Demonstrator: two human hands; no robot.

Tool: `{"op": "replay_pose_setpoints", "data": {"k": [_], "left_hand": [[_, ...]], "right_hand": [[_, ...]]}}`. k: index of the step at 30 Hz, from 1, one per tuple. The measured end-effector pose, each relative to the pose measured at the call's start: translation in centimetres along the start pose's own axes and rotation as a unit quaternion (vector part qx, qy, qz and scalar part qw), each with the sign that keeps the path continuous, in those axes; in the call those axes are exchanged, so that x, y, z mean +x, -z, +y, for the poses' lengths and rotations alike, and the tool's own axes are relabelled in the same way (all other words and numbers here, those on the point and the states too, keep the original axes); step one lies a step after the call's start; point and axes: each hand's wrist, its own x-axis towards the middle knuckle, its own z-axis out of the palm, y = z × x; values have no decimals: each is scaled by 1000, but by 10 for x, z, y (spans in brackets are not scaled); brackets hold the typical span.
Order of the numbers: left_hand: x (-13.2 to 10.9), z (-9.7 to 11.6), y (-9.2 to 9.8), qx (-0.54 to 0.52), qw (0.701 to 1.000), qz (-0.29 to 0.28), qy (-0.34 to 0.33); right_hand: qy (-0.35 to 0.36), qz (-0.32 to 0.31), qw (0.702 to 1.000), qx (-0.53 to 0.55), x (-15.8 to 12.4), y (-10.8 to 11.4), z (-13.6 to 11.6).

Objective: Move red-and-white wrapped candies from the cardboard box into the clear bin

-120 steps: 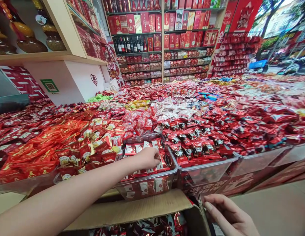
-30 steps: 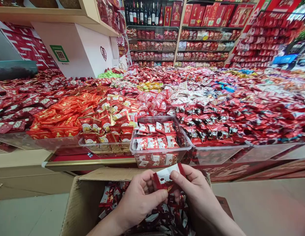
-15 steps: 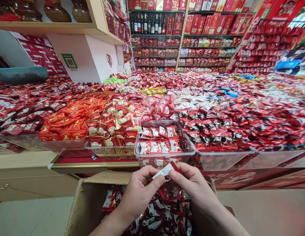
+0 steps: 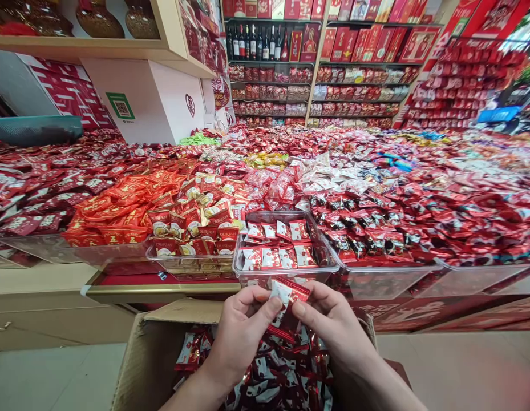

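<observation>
Between my two hands is one red-and-white candy packet (image 4: pixel 286 305), its printed face turned up. My left hand (image 4: pixel 243 328) pinches its left side with thumb and fingers. On the opposite side, my right hand (image 4: pixel 333 319) grips the packet's right edge. Both hands are above an open cardboard box (image 4: pixel 138 359) that holds many loose packets of the same look. Just beyond my fingers stands a clear plastic bin (image 4: pixel 286 274), with similar packets (image 4: pixel 271 257) laid in neat rows, white sides showing.
Left of that bin is a bin of durian candies (image 4: pixel 205 231), then orange-red packets (image 4: pixel 123 205). To the right are dark red packets (image 4: pixel 367 228) in another bin. Shelves with wine bottles (image 4: pixel 254 43) and red boxes rise at the back. A teal basket (image 4: pixel 36 130) sits far left.
The packet has turned in my hands: it was tilted and partly covered, and now more of its face shows. Both hands keep their grip and stay nearly in place.
</observation>
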Motion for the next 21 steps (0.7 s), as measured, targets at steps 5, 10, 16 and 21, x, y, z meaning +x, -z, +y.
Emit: {"op": "replay_pose_setpoints", "data": {"k": [5, 10, 16, 21], "left_hand": [[1, 0, 4, 32, 998, -54, 12], [-1, -3, 4, 21, 999, -45, -5], [-4, -4, 1, 6, 1000, -19, -6], [-4, -8, 2, -17, 1000, -6, -1]], "right_hand": [[-2, -7, 1000, 2, -2, 3, 5], [16, -2, 1000, 10, -1, 1, 7], [7, -31, 998, 60, -1, -3, 4], [2, -19, 999, 31, 0, -4, 6]]}}
